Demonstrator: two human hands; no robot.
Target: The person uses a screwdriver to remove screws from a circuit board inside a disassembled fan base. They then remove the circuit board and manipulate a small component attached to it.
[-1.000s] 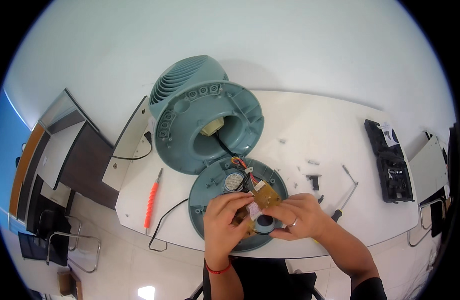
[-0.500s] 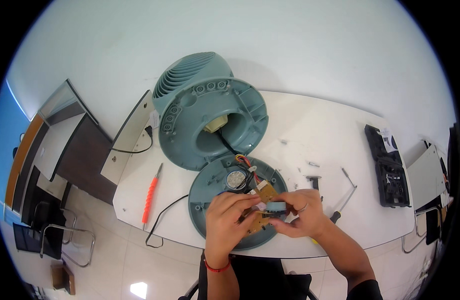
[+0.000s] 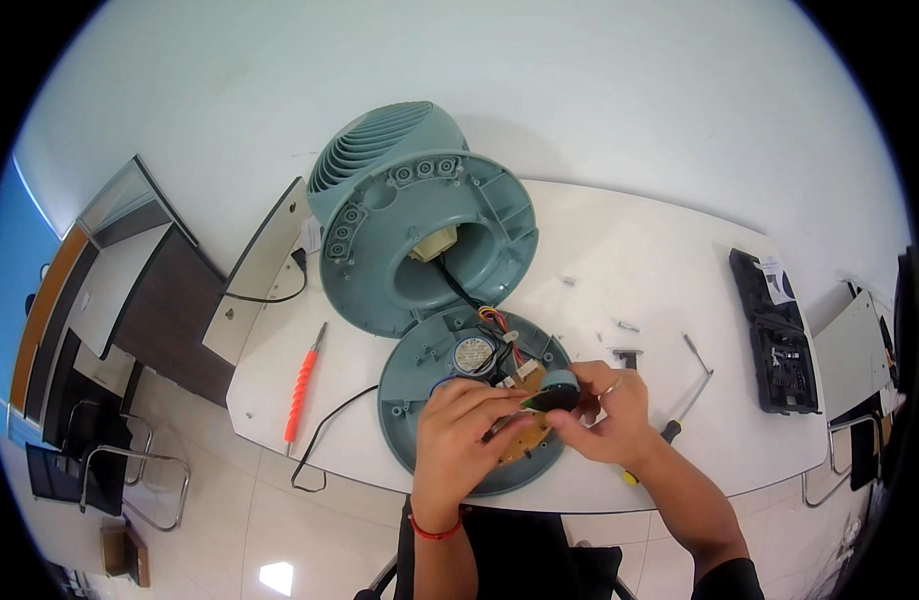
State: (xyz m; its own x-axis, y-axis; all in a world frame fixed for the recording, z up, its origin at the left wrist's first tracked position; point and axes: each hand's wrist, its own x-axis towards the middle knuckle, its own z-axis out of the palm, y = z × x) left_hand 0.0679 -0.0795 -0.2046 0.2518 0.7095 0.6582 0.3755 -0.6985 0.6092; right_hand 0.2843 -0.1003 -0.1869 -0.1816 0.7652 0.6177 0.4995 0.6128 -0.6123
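Right hand first: the thumb and fingers of the right hand are clamped on one round part, grey-green rim, dark face, held up at an angle so it sits between the two hands, just left of the right fingertips. The fingers of the left hand are curled in close to its other side, near a thin green edge, but I can't tell if they're actually gripping anything. Under all that there's one tan circuit board, partly covered by the hands, lying on one round grey-green base. Also on the base: one silver disc and one bundle of coloured wires near it. Just behind is one big grey-green fan housing, tipped so its hollow underside faces the person. It's all on one white counter. Over to the left I count one orange-handled screwdriver and one black plug. On the right, one screwdriver with a black and yellow handle, partly hidden by the forearm, one small black piece, at least two little loose metal bits, and one open black tool case near the far right end
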